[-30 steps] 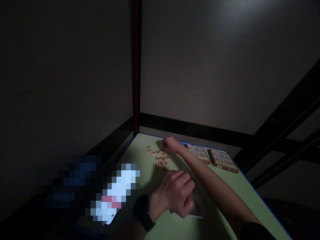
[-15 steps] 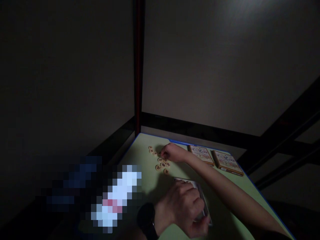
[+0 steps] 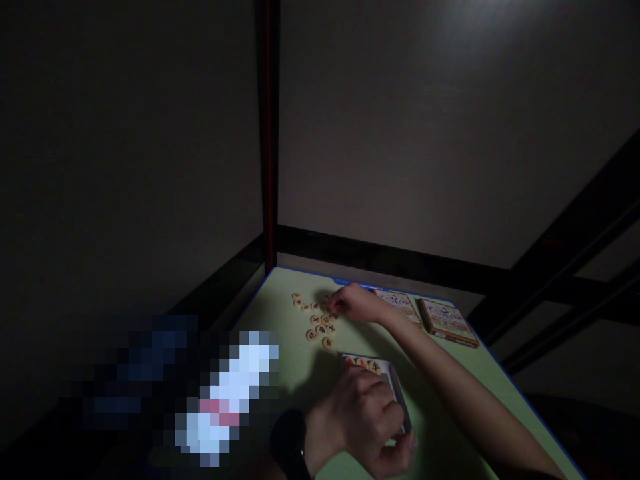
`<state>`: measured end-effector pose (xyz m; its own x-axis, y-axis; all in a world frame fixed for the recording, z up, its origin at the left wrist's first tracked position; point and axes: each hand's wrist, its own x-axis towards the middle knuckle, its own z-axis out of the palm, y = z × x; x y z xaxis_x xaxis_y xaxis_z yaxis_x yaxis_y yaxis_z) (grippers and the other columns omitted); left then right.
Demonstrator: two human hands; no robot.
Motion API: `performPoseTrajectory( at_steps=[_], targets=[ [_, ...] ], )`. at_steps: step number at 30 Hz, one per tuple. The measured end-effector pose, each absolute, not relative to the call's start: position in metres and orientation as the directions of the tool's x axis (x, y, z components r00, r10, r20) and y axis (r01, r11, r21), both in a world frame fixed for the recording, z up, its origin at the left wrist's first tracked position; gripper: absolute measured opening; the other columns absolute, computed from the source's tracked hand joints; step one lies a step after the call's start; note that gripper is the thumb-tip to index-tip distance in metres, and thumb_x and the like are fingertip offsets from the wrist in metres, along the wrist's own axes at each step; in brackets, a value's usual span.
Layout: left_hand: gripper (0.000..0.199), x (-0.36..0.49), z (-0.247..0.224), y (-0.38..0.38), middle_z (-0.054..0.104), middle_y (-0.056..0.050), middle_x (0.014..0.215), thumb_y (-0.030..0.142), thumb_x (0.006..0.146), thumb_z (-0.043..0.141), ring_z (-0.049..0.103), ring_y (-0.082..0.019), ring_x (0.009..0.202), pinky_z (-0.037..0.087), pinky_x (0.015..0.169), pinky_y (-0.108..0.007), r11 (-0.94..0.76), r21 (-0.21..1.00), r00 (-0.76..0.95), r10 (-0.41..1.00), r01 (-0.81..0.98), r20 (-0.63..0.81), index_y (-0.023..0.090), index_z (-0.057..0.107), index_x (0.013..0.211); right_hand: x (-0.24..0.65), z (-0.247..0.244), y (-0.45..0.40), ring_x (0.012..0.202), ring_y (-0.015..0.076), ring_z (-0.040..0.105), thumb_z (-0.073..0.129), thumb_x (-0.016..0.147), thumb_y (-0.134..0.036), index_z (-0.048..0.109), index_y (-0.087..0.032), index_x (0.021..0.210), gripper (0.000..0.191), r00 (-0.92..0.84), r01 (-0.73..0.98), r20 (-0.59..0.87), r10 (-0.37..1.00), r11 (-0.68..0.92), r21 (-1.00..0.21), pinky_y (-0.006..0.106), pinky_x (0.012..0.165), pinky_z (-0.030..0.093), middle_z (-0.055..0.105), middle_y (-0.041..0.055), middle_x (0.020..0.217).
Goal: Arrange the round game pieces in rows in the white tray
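On the green tabletop lies a loose group of round wooden Chinese chess pieces (image 3: 321,329). My right hand (image 3: 355,302) reaches across to the far side of this group, fingers curled in a pinch. Its fingertips are shaded, so whatever they hold is hidden. Closer to me, my left hand (image 3: 367,417), with a dark watch at the wrist, is curled over a shallow white-edged tray (image 3: 400,393). Several pieces with red and black characters (image 3: 373,367) sit at the tray's far end. The left fingers are bent closed, and their contents cannot be made out.
Two flat printed boxes (image 3: 450,319) lie at the table's far right, one partly behind my right forearm. The table (image 3: 280,287) has a blue edge and stands against a wall. A blurred-out bright patch (image 3: 235,387) covers the left side.
My right hand has shifted slightly right and back among the loose pieces. My left hand has moved a little, so more pieces in the tray show. The whole view has drifted slightly.
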<state>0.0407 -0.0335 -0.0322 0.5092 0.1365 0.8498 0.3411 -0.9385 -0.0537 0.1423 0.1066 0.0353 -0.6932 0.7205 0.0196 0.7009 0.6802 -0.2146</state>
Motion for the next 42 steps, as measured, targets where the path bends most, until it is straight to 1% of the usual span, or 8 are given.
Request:
performPoseTrajectory(
  at_steps=[6,12,18,22,27,31,34,42],
  targets=[
    [0.017,0.038,-0.03,-0.033,0.044,0.002,0.047,0.032,0.069,0.051,0.046,-0.014,0.045,0.041,0.044,-0.028,-0.926,-0.09,0.568,0.145,0.366,0.81,0.02,0.051,0.056,0.149,0.035,0.118,0.07,0.0147,0.064,0.053,0.073,0.001,0.076,-0.015,0.084,0.029,-0.637,0.755,0.056,0.769,0.637,-0.156,0.021,0.065,0.039,0.074,0.0047,0.078],
    [0.019,0.04,-0.028,-0.032,0.042,0.002,0.047,0.029,0.071,0.048,0.044,-0.013,0.044,0.039,0.044,-0.028,-0.934,-0.075,0.453,0.098,0.349,0.886,0.02,0.049,0.054,0.13,0.022,0.128,0.07,0.0146,0.063,0.055,0.073,-0.004,0.076,-0.016,0.081,0.025,-0.644,0.76,0.025,0.765,0.643,-0.093,0.022,0.06,0.034,0.074,0.0056,0.078],
    [0.02,0.041,-0.029,-0.03,0.041,0.002,0.045,0.03,0.071,0.047,0.042,-0.013,0.043,0.036,0.043,-0.027,-0.926,-0.109,0.485,0.086,0.361,0.87,0.021,0.047,0.053,0.113,0.018,0.144,0.068,0.0143,0.061,0.056,0.075,-0.007,0.075,-0.016,0.079,0.022,-0.636,0.77,0.011,0.771,0.636,-0.052,0.023,0.058,0.031,0.073,0.006,0.079],
    [0.021,0.042,-0.029,-0.03,0.04,0.002,0.045,0.03,0.07,0.047,0.041,-0.012,0.042,0.035,0.042,-0.026,-0.93,-0.101,0.428,0.064,0.353,0.901,0.021,0.045,0.05,0.111,0.02,0.154,0.073,0.0143,0.063,0.056,0.076,-0.007,0.076,-0.018,0.084,0.024,-0.628,0.777,0.002,0.778,0.627,-0.053,0.021,0.062,0.035,0.074,0.0047,0.082],
    [0.024,0.041,-0.028,-0.032,0.038,0.003,0.044,0.033,0.07,0.048,0.041,-0.011,0.042,0.036,0.042,-0.026,-0.915,-0.149,0.532,0.08,0.374,0.843,0.021,0.044,0.05,0.121,0.018,0.167,0.083,0.018,0.067,0.057,0.078,-0.007,0.076,-0.016,0.092,0.026,-0.583,0.812,-0.005,0.812,0.582,-0.039,0.022,0.066,0.039,0.075,0.0082,0.091],
    [0.024,0.04,-0.028,-0.033,0.039,0.003,0.044,0.034,0.07,0.05,0.042,-0.011,0.042,0.037,0.041,-0.026,-0.917,-0.147,0.524,0.077,0.372,0.848,0.021,0.043,0.051,0.13,0.01,0.174,0.094,0.0226,0.068,0.062,0.078,-0.012,0.075,-0.017,0.105,0.03,-0.564,0.826,-0.034,0.825,0.563,-0.04,0.024,0.072,0.044,0.074,0.0114,0.104],
    [0.025,0.04,-0.027,-0.033,0.039,0.003,0.044,0.036,0.071,0.051,0.042,-0.011,0.042,0.037,0.041,-0.025,-0.914,-0.159,0.566,0.088,0.373,0.819,0.021,0.044,0.052,0.132,0.004,0.176,0.095,0.0221,0.069,0.06,0.078,-0.009,0.076,-0.02,0.105,0.032,-0.582,0.813,-0.064,0.811,0.579,-0.06,0.024,0.076,0.046,0.076,0.0086,0.102],
    [0.024,0.042,-0.028,-0.032,0.039,0.003,0.043,0.03,0.072,0.048,0.038,-0.011,0.041,0.033,0.041,-0.025,-0.926,-0.13,0.495,0.067,0.353,0.866,0.02,0.047,0.051,0.131,-0.001,0.175,0.089,0.0184,0.071,0.057,0.072,0.001,0.078,-0.02,0.099,0.04,-0.632,0.774,-0.104,0.768,0.619,-0.133,0.022,0.076,0.047,0.077,0.0043,0.096]
  ],
)
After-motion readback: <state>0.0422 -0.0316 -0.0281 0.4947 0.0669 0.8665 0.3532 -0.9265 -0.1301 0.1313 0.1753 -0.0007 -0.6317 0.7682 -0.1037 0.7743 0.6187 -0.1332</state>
